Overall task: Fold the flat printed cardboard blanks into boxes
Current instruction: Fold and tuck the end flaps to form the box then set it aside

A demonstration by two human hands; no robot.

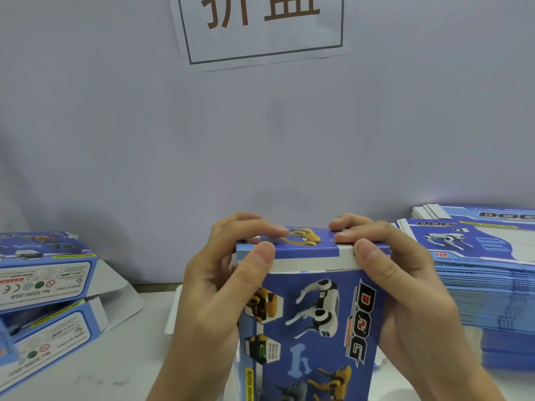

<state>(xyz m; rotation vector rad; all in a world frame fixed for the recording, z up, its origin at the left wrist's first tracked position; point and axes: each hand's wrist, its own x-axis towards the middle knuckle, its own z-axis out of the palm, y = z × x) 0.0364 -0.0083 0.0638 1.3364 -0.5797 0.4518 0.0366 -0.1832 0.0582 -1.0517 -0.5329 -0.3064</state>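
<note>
I stand the blue DOG box [312,322] upright before me so its end faces up. My left hand [220,285] and right hand [405,282] clamp its top corners, fingers pressing the end flap [307,241] down to tuck it. Flat blanks [486,273] wait stacked at right, finished boxes [46,273] at left.

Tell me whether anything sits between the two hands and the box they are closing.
Nothing visible does. The left hand and right hand are already in contact with the upright blue box, thumbs at its top front edge and fingers on the top flap, with nothing seen between them and the cardboard.
</note>
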